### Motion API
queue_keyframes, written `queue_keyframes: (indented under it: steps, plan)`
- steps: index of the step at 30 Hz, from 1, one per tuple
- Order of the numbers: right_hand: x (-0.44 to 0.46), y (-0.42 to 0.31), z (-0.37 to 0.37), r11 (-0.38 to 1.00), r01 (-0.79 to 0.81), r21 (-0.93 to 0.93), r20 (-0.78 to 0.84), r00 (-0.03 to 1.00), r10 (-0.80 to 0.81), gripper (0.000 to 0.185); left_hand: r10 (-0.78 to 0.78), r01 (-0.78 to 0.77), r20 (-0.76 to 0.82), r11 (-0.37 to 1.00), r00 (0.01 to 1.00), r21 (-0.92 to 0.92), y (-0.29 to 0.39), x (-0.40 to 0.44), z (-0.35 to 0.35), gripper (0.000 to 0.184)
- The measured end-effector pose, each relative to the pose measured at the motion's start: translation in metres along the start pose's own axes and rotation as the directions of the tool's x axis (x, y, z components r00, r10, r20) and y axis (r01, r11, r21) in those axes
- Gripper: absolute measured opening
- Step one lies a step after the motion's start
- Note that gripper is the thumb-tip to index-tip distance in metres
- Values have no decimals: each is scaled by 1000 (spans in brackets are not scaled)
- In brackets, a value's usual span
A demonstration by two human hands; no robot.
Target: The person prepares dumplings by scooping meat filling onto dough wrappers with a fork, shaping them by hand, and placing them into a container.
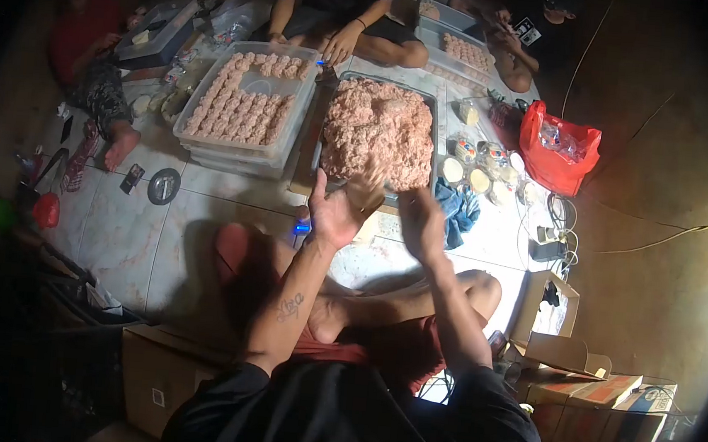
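My left hand (338,213) is raised at the near edge of a tray heaped with pink minced meat (378,131). Its palm is turned up and bare, the thumb stands apart, and the fingertips are smeared by motion. To its right, my right hand (423,228) hangs in shadow by the near right corner of the tray (436,148); its fingers are dark and blurred. Left of the meat stands a stack of clear plastic boxes (234,155), the top one with rows of shaped meat balls (242,117) and a gap among them.
Across from me sits a person (334,3), one hand by the boxes. Others sit at far left and far right. On the tiled floor are a red plastic bag (559,150), several round pale packs (479,179), a blue cloth (453,212), an ashtray (164,186) and cardboard boxes (597,406).
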State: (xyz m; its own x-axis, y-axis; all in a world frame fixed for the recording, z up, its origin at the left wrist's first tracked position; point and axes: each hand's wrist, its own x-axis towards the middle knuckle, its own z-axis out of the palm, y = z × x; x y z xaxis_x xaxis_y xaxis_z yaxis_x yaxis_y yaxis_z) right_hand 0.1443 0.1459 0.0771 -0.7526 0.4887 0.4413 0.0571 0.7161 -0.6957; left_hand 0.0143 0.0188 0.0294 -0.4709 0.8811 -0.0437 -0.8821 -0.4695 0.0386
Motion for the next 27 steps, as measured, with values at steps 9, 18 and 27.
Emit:
queue_keyframes:
  steps: [9,18,27]
  plan:
    - [-49,-19,8,984,163,-67,348,928,-130,11,3,6,81,995,997,-102,14,-26,-25,100]
    - [-22,-42,-16,988,155,7,173,973,-154,10,-105,159,-168,921,980,356,24,-37,-10,101]
    - [-26,-24,-13,931,338,-141,231,925,-300,31,-235,235,-59,855,970,462,21,-34,0,99]
